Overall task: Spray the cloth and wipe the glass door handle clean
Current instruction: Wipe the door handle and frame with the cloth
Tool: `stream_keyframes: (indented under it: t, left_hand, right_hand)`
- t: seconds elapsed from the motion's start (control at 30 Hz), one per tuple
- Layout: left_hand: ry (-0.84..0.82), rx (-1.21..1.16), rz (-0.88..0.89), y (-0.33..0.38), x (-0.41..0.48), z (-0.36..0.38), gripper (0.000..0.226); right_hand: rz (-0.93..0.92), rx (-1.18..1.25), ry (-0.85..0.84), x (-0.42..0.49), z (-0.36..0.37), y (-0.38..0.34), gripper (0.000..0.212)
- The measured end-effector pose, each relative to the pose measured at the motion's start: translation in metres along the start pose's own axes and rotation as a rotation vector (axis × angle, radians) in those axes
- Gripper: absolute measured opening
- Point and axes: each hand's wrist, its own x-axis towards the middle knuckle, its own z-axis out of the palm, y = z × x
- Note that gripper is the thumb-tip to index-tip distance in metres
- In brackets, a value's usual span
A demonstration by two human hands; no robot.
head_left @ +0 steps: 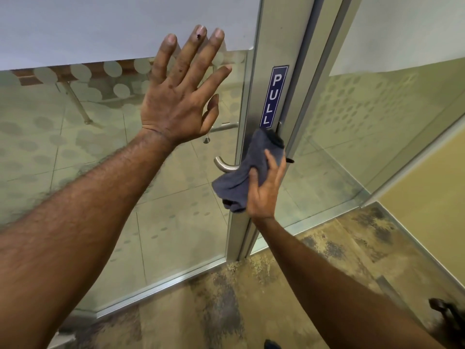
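My left hand (181,96) lies flat against the glass door (100,172), fingers spread, holding nothing. A grey-blue cloth (247,172) is bunched in my right hand (264,192) and pressed against the metal door frame where the handle mounts. The curved steel handle (224,166) pokes out to the left of the cloth; the rest of it is hidden under the fabric. No spray bottle shows.
A blue PULL sign (273,96) is stuck on the aluminium frame (276,46) above the cloth. Frosted film and dots cover the upper glass. A glass side panel (377,122) stands to the right. Mottled carpet (251,298) lies underfoot. A dark object (445,313) sits at the lower right.
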Motion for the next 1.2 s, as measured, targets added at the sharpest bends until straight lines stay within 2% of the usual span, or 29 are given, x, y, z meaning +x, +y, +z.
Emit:
stream_keyframes:
  t: [0.07, 0.13, 0.3, 0.43, 0.57, 0.7, 0.83, 1.03, 1.2]
  left_hand:
    - [0.001, 0.012, 0.01, 0.0, 0.001, 0.001, 0.049]
    - [-0.002, 0.017, 0.008, 0.0, 0.0, 0.002, 0.049]
    - [0.01, 0.001, 0.007, 0.001, -0.001, 0.003, 0.048]
    - [0.006, 0.006, 0.002, 0.001, -0.001, 0.004, 0.049]
    - [0.029, 0.005, 0.006, 0.0, 0.0, 0.004, 0.048]
    - [0.024, 0.001, 0.01, 0.0, 0.0, 0.004, 0.05]
    - [0.006, -0.007, 0.01, -0.001, -0.001, 0.004, 0.053]
    - [0.022, -0.083, 0.057, -0.005, -0.003, 0.002, 0.052]
    - [-0.03, -0.15, 0.035, -0.004, -0.008, -0.002, 0.056]
  right_hand:
    - [0.192, 0.089, 0.05, 0.01, -0.001, -0.011, 0.042]
    - [0.283, 0.207, 0.104, 0.016, 0.002, -0.022, 0.038]
    - [0.696, 0.779, 0.293, 0.024, 0.022, -0.054, 0.043]
    - [0.904, 0.853, 0.358, 0.02, 0.039, -0.07, 0.054]
    - [0.904, 0.751, 0.285, 0.007, 0.05, -0.074, 0.05]
    - [0.971, 0.594, 0.206, -0.007, 0.066, -0.081, 0.074]
    - [0.958, 0.39, 0.063, -0.026, 0.076, -0.083, 0.086]
    - [0.665, 0.096, -0.14, -0.045, 0.043, -0.066, 0.077]
    - [0.526, -0.063, -0.207, -0.053, 0.007, -0.05, 0.054]
